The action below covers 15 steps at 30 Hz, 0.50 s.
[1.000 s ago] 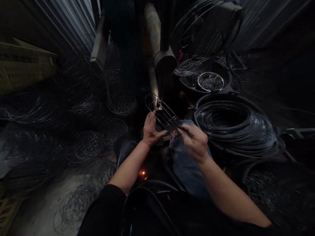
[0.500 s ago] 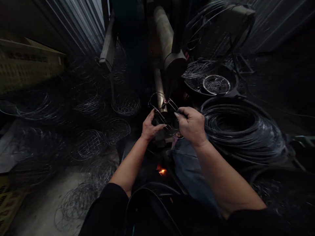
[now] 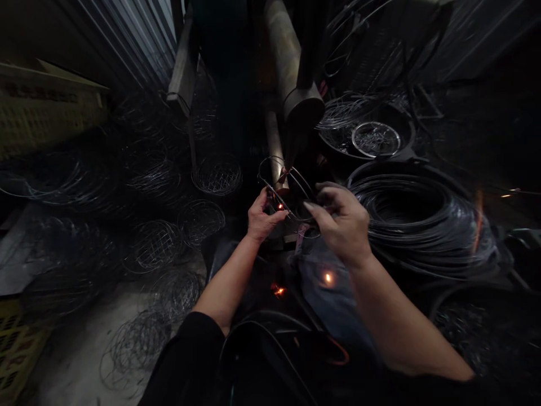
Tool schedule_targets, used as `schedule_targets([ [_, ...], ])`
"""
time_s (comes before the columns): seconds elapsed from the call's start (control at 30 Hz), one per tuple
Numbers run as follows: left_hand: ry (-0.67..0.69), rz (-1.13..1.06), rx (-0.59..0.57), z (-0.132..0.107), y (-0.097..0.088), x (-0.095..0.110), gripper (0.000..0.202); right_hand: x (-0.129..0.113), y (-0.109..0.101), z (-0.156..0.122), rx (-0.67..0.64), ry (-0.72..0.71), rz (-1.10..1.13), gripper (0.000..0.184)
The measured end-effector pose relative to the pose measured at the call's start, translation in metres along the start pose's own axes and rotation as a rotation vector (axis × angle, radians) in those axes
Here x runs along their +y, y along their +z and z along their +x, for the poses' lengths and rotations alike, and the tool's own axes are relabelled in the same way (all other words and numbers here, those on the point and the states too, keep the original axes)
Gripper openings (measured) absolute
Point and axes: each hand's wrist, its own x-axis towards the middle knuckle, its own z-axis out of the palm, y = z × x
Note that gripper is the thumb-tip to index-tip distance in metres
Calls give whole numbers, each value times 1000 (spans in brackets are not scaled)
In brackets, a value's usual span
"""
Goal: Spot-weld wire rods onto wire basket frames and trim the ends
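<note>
My left hand (image 3: 262, 219) grips a round wire frame (image 3: 302, 183) by its near left side, thumb and fingertips closed on the wire. The frame's hoops sit at the tip of a brass-coloured rod (image 3: 275, 144) on a dark machine, under a thick metal cylinder (image 3: 302, 104). A small orange glow shows on the wire by my left fingers. To the right of the frame is my right hand (image 3: 344, 223), slightly blurred, with thumb and fingers apart and nothing visible between them.
Right of my arm, a large coil of wire (image 3: 431, 225) fills a tub. Behind it stands a pan (image 3: 408, 135) with a bowl of small metal pieces (image 3: 376, 139). Wire baskets (image 3: 154, 245) cover the floor on the left, near yellow crates (image 3: 51, 113). Sparks (image 3: 328, 277) fly near my lap.
My right hand has let go of the wire frame and drawn back to the right, its fingers spreading. New sparks have appeared by the frame, over my leg and at the right. My left hand keeps its hold.
</note>
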Motion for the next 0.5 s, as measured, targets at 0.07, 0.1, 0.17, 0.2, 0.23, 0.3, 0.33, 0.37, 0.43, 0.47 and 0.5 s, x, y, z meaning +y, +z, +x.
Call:
schedule_targets([
  [0.07, -65, -109, 5, -2, 1, 3, 85, 7, -11, -16, -19, 20, -3, 18],
  [0.1, -110, -160, 10, -4, 1, 6, 88, 10, -15, -23, -45, 26, -15, 18],
  [0.17, -205, -239, 22, -6, 2, 12, 93, 13, -19, -33, -66, 21, -40, 12],
  [0.2, -241, -271, 27, -7, 3, 16, 94, 13, -19, -35, -45, 18, -46, 11],
  [0.23, -265, -295, 31, -9, 3, 19, 93, 12, -18, -35, -13, 22, -46, 13],
  [0.3, -301, -312, 34, -10, 4, 24, 88, 6, -14, -31, 42, 29, -29, 18],
  [0.33, -313, -312, 33, -11, 4, 26, 85, 3, -12, -27, 47, 25, -20, 17],
  [0.37, -321, -311, 34, -11, 4, 27, 82, -1, -10, -22, 34, 13, -18, 15],
  [0.43, -332, -326, 41, -10, 3, 26, 77, -7, -7, -13, -8, -31, -28, 8],
  [0.47, -335, -344, 49, -9, 3, 25, 75, -10, -5, -9, -29, -50, -35, 8],
  [0.5, -337, -366, 58, -7, 3, 24, 74, -11, -3, -5, -48, -59, -39, 9],
])
